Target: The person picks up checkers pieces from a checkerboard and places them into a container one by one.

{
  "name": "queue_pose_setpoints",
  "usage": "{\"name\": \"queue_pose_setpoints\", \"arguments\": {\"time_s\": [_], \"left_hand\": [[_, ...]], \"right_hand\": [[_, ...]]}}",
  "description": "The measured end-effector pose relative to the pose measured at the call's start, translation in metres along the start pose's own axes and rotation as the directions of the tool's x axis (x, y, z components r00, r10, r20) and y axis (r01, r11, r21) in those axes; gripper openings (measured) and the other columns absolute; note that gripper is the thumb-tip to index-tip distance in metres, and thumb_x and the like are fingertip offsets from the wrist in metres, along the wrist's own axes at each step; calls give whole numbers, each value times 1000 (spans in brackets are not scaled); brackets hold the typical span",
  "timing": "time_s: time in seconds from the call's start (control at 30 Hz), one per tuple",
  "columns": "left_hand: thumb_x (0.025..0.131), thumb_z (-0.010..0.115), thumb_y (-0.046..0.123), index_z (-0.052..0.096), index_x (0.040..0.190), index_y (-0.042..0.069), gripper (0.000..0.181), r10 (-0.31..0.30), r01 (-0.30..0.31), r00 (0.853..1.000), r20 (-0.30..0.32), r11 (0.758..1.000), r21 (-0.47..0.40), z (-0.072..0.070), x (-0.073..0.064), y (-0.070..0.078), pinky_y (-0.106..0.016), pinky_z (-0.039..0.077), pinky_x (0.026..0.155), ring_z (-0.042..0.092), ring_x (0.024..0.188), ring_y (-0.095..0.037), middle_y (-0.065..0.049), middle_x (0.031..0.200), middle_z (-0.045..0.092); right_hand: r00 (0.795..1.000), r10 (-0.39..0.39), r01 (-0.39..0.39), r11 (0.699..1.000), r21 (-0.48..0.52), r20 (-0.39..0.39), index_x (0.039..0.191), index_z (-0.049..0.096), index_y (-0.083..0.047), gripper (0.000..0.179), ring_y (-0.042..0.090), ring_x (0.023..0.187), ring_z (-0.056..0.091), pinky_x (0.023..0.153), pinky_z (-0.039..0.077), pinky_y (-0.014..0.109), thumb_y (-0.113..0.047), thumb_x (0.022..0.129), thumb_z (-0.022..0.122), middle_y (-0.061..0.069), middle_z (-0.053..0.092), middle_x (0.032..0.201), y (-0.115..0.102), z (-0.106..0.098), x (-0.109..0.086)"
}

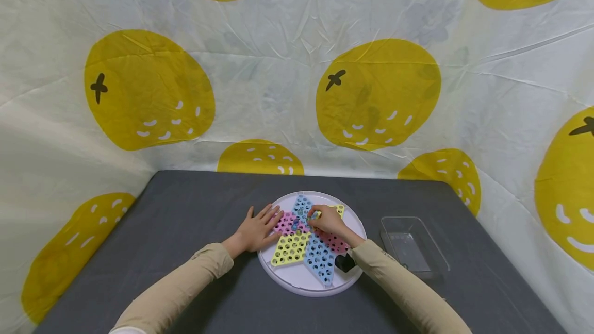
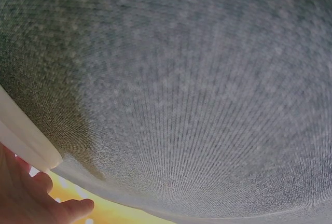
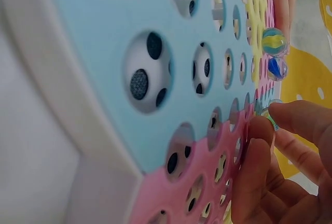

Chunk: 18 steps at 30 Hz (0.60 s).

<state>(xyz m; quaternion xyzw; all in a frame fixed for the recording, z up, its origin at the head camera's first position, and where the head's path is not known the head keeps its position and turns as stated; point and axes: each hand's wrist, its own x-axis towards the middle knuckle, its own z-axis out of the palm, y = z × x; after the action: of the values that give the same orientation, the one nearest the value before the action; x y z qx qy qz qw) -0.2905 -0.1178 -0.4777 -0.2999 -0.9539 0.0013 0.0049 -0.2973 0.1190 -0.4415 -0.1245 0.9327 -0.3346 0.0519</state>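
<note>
A star-shaped Chinese checkers board, with pink, yellow and blue hole-filled sections, sits on a round white base. With fingers spread, my left hand rests on the base's left edge and reaches the pink section; in the left wrist view it shows beside the white rim. Over the board's far right part, my right hand pinches a glass marble between thumb and fingers. A yellow-green marble and a blue one sit on the board near it.
A clear rectangular container stands on the dark grey tabletop to the right, with something small near its front. Behind the table hangs a pale curtain with yellow fruit prints.
</note>
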Motion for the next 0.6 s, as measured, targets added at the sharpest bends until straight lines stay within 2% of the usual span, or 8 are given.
{"name": "queue_pose_setpoints", "arguments": {"time_s": [0.17, 0.37, 0.6], "left_hand": [[91, 28, 57, 18, 145, 23, 64, -9, 9, 1000, 10, 1000, 6, 1, 0, 0, -62, 16, 103, 13, 140, -23, 1, 152, 18], [91, 30, 54, 22, 144, 21, 63, 1, -1, 1000, 8, 1000, -5, -2, -1, 1, -63, 17, 102, 16, 140, -26, -2, 151, 21], [91, 29, 56, 19, 145, 22, 64, -4, 4, 1000, 16, 1000, 5, -1, -1, 1, -62, 17, 103, 14, 140, -24, 0, 152, 18]], "right_hand": [[1000, 25, -25, 999, 26, 12, 88, 64, -8, 13, 8, 46, 45, 43, 34, 21, -17, 79, 67, 0, 55, 62, -1, -1, -1], [999, 31, -33, 998, 59, 26, 89, 63, -7, 13, 8, 45, 43, 42, 33, 21, -16, 80, 66, 0, 54, 61, -1, -2, -2], [998, 30, -35, 995, 95, 47, 90, 62, -7, 13, 8, 44, 43, 41, 33, 20, -16, 81, 65, 3, 57, 60, 1, -2, -4]]}}
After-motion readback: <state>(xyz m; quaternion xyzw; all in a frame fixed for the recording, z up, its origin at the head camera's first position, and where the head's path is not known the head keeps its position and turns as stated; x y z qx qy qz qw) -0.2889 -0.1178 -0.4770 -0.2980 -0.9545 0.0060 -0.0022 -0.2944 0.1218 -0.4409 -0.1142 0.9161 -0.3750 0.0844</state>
